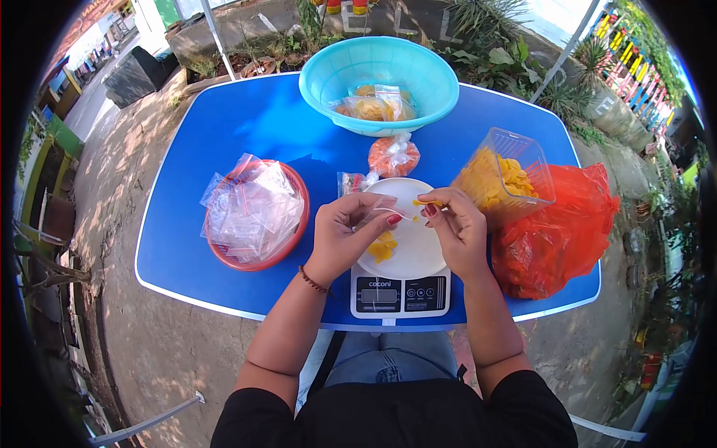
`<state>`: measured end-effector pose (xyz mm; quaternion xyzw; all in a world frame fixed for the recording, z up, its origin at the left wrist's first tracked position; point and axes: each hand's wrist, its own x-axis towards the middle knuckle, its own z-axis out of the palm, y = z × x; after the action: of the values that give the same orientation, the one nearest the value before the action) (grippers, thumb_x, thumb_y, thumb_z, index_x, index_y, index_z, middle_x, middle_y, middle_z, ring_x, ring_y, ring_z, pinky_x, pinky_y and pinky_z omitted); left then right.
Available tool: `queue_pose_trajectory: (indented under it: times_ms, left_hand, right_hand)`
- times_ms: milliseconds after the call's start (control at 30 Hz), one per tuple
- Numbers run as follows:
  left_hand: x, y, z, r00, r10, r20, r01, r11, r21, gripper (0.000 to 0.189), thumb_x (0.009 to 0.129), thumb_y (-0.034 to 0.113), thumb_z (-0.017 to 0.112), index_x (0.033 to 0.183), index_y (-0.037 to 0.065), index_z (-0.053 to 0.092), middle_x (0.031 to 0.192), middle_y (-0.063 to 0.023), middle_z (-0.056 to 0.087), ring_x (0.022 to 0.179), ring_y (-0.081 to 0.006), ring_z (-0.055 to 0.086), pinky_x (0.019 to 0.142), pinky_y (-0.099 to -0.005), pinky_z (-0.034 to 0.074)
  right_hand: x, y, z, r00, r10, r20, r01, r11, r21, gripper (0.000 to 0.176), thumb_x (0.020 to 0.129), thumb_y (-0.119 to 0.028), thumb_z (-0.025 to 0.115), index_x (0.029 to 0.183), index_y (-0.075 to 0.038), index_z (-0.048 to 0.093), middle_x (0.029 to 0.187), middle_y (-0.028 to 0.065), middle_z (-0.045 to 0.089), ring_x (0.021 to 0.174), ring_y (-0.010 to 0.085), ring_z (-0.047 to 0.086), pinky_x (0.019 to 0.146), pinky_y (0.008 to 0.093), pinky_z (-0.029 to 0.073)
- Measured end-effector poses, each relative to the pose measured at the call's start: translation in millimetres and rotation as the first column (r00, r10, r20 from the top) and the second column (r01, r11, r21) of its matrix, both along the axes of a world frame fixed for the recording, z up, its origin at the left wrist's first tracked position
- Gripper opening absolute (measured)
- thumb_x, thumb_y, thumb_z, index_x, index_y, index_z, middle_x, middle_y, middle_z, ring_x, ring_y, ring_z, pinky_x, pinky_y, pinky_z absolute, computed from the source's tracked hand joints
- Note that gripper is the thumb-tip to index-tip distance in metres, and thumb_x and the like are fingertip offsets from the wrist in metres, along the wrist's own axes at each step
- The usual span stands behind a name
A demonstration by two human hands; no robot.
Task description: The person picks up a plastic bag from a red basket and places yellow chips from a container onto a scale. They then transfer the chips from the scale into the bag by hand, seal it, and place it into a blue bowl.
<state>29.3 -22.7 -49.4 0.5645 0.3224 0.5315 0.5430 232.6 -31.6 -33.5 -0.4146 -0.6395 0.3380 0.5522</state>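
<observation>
My left hand (357,222) pinches the top of a small clear plastic bag (382,211) over the left side of a round white plate. Yellow chips (382,246) show at the bag's lower part, below my left fingers. My right hand (450,216) pinches a small yellow chip (426,202) close to the bag's opening, above the plate's right side. The white plate (418,254) rests on a digital kitchen scale (401,296) at the table's front edge. The scale's display is too dark to read.
A red basket (305,216) of clear bags stands left. Behind is a turquoise basin (321,78) holding filled bags, with a bag of orange food (393,155) before it. At right, a clear container (504,179) of yellow chips leans by a red plastic bag (556,239). All are on a blue table (231,112).
</observation>
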Motion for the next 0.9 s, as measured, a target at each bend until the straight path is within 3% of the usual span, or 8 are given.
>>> queue_pose_trajectory:
  times_ms: [200, 300, 400, 500, 600, 700, 733, 900]
  left_hand:
    - [-0.5, -4.4, 7.5, 0.954, 0.103, -0.282, -0.042, 0.976, 0.216, 0.035, 0.081, 0.008, 0.082, 0.111, -0.003, 0.067, 0.101, -0.0117, 0.075, 0.092, -0.0143, 0.071, 0.081, -0.0266, 0.057]
    - [-0.6, -4.2, 6.6, 0.959, 0.073, -0.273, -0.01, 0.975, 0.224, 0.035, 0.081, 0.008, 0.082, 0.111, -0.002, 0.068, 0.101, -0.0112, 0.075, 0.091, -0.0141, 0.071, 0.081, -0.0266, 0.057]
    - [-1.4, -4.2, 6.1, 0.972, 0.049, -0.232, -0.002, 0.98, 0.2, 0.03, 0.083, 0.006, 0.079, 0.11, -0.002, 0.068, 0.102, -0.0117, 0.074, 0.095, -0.0141, 0.07, 0.082, -0.0263, 0.056]
    - [0.2, -1.7, 1.3, 0.999, -0.006, -0.032, 0.009, 0.995, 0.096, 0.023, 0.092, 0.01, 0.071, 0.11, -0.001, 0.064, 0.104, -0.0128, 0.073, 0.1, -0.0161, 0.07, 0.085, -0.0268, 0.055]
    - [-3.0, 5.3, -1.9, 0.982, 0.093, 0.163, -0.098, 0.995, 0.025, 0.021, 0.101, 0.017, 0.059, 0.114, 0.001, 0.058, 0.11, -0.0166, 0.07, 0.107, -0.023, 0.068, 0.089, -0.0333, 0.057]
    - [-5.3, 7.9, 4.8, 0.894, 0.094, 0.439, -0.032, 0.989, -0.145, 0.025, 0.105, 0.023, 0.05, 0.119, 0.003, 0.052, 0.117, -0.0203, 0.066, 0.111, -0.031, 0.067, 0.09, -0.0424, 0.058]
    - [-5.6, 9.4, 6.9, 0.881, 0.137, 0.452, -0.043, 0.977, -0.21, 0.028, 0.106, 0.026, 0.046, 0.121, 0.004, 0.051, 0.123, -0.0225, 0.063, 0.115, -0.0359, 0.064, 0.091, -0.0485, 0.058]
    - [-10.2, 10.9, 5.6, 0.811, 0.109, 0.575, 0.077, 0.954, -0.29, 0.03, 0.107, 0.025, 0.042, 0.125, 0.002, 0.051, 0.124, -0.0229, 0.063, 0.114, -0.0373, 0.064, 0.09, -0.0472, 0.059]
  right_hand:
    - [-10.3, -9.5, 6.0, 0.977, -0.048, -0.21, 0.069, 0.993, 0.096, 0.015, 0.09, 0.0, 0.068, 0.105, -0.001, 0.07, 0.096, 0.0091, 0.068, 0.083, 0.0123, 0.061, 0.074, 0.0236, 0.049]
    - [1.4, -12.1, 7.0, 0.98, -0.124, 0.158, 0.081, 0.964, 0.253, 0.016, 0.085, -0.001, 0.072, 0.102, -0.001, 0.071, 0.095, 0.0089, 0.068, 0.082, 0.0131, 0.059, 0.073, 0.0236, 0.046]
    - [2.8, -1.2, 15.7, 0.942, -0.075, 0.329, -0.094, 0.878, 0.469, 0.015, 0.082, -0.004, 0.074, 0.097, -0.002, 0.071, 0.098, 0.008, 0.068, 0.08, 0.0148, 0.058, 0.074, 0.0273, 0.045]
    - [-7.4, -9.3, 20.0, 0.993, -0.012, 0.116, -0.019, 0.964, 0.265, 0.017, 0.082, -0.007, 0.073, 0.098, -0.003, 0.071, 0.103, 0.0071, 0.067, 0.082, 0.0178, 0.057, 0.075, 0.0313, 0.044]
    - [-4.3, -11.0, 9.8, 0.986, -0.011, 0.168, 0.025, 0.996, -0.084, 0.023, 0.081, -0.008, 0.072, 0.105, -0.006, 0.071, 0.103, 0.0073, 0.063, 0.086, 0.0229, 0.055, 0.079, 0.0344, 0.045]
    - [-8.4, -9.7, 10.2, 0.816, 0.091, 0.572, -0.199, 0.971, 0.13, 0.027, 0.08, -0.01, 0.073, 0.107, -0.008, 0.071, 0.1, 0.0075, 0.059, 0.091, 0.0261, 0.054, 0.081, 0.0366, 0.046]
    - [-13.8, -12.3, 12.2, 0.8, 0.135, 0.585, -0.226, 0.97, 0.086, 0.026, 0.079, -0.012, 0.075, 0.104, -0.009, 0.071, 0.099, 0.0076, 0.057, 0.093, 0.0272, 0.053, 0.083, 0.0395, 0.047]
    - [-18.5, -12.8, 2.6, 0.768, 0.171, 0.617, -0.266, 0.962, 0.064, 0.021, 0.079, -0.011, 0.075, 0.1, -0.008, 0.07, 0.101, 0.0086, 0.057, 0.094, 0.028, 0.053, 0.084, 0.0396, 0.047]
